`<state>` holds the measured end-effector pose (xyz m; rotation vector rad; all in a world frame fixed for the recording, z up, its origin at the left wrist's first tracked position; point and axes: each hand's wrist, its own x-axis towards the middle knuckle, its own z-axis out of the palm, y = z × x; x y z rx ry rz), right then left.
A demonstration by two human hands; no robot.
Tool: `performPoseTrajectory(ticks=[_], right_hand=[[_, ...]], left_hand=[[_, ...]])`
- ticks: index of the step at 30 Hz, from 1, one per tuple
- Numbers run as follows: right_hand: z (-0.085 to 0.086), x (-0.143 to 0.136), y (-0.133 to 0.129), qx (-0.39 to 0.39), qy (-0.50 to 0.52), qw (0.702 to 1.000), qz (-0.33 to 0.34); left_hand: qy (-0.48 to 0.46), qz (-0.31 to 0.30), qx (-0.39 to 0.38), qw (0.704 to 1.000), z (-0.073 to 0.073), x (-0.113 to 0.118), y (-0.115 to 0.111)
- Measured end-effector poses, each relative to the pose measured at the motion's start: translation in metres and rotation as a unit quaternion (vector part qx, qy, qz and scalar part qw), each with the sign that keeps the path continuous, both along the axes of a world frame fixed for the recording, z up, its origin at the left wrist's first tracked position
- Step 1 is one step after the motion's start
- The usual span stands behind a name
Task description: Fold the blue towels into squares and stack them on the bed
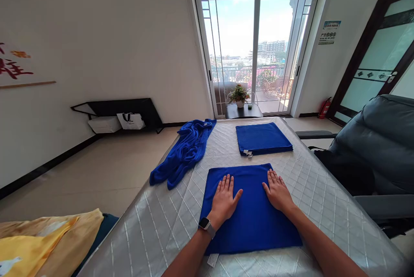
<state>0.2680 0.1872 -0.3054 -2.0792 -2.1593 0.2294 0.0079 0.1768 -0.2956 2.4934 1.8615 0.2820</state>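
A blue towel (250, 221) lies spread flat in front of me, with a white tag at its near left corner. My left hand (225, 197) rests palm down on its left part, fingers stretched out; a watch is on that wrist. On the towel's right edge my right hand (277, 190) lies flat, its fingers also extended. Neither hand grasps anything. Beyond them sits a neat stack of folded blue towels (263, 136) with small white tags at the near left corner. A crumpled blue towel (189, 147) is heaped to the left, along the bed's edge.
Everything blue lies on a silvery quilted mattress (155, 225). A dark leather armchair (384, 139) stands close on the right. Yellow and tan bedding (48, 238) is at the lower left. Past the far end are a potted plant (239, 93) on a small dark table and a sliding glass door.
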Motion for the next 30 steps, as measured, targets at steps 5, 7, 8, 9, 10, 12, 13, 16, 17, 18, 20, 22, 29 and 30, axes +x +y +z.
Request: performPoseTrajectory(ticks=[5, 7, 8, 9, 10, 12, 13, 16, 17, 18, 20, 22, 29, 30], right_hand=[[0.000, 0.003, 0.001, -0.010, -0.021, 1.000, 0.003], [0.002, 0.005, 0.005, -0.012, -0.035, 0.999, 0.001], [0.005, 0.006, 0.009, -0.012, -0.042, 0.999, 0.000], [0.008, 0.007, 0.013, -0.009, -0.048, 0.999, 0.000], [0.011, 0.007, 0.018, -0.005, -0.052, 0.999, 0.003], [0.016, 0.004, 0.029, 0.007, -0.053, 0.998, 0.019], [0.018, 0.002, 0.034, 0.009, -0.050, 0.998, 0.028], [0.016, -0.005, 0.044, 0.005, -0.033, 0.999, 0.038], [0.014, -0.006, 0.046, 0.003, -0.028, 0.999, 0.034], [0.011, -0.008, 0.047, 0.002, -0.023, 0.999, 0.029], [0.006, -0.009, 0.048, 0.007, -0.016, 1.000, 0.024], [0.003, -0.010, 0.048, 0.012, -0.013, 1.000, 0.026], [-0.001, -0.003, 0.048, 0.028, -0.026, 0.998, 0.048], [-0.002, -0.002, 0.049, 0.028, -0.028, 0.998, 0.058]], left_hand=[[0.006, 0.088, 0.018, 0.996, -0.009, -0.067, -0.013], [-0.001, 0.097, 0.027, 0.995, -0.014, -0.077, -0.017], [-0.003, 0.100, 0.027, 0.995, -0.016, -0.078, -0.019], [-0.003, 0.103, 0.027, 0.994, -0.017, -0.078, -0.020], [-0.002, 0.106, 0.026, 0.994, -0.017, -0.078, -0.020], [0.001, 0.109, 0.028, 0.994, -0.016, -0.075, -0.021], [0.003, 0.110, 0.030, 0.994, -0.016, -0.074, -0.021], [0.016, 0.109, 0.029, 0.993, -0.012, -0.077, -0.022], [0.022, 0.109, 0.024, 0.993, -0.010, -0.078, -0.021], [0.028, 0.110, 0.019, 0.993, -0.007, -0.079, -0.020], [0.036, 0.113, 0.015, 0.993, 0.003, -0.074, -0.015], [0.033, 0.099, 0.017, 0.994, 0.015, -0.056, -0.005], [-0.033, -0.131, 0.035, 0.990, 0.027, 0.090, 0.033], [-0.042, -0.140, 0.034, 0.989, 0.023, 0.106, 0.038]])
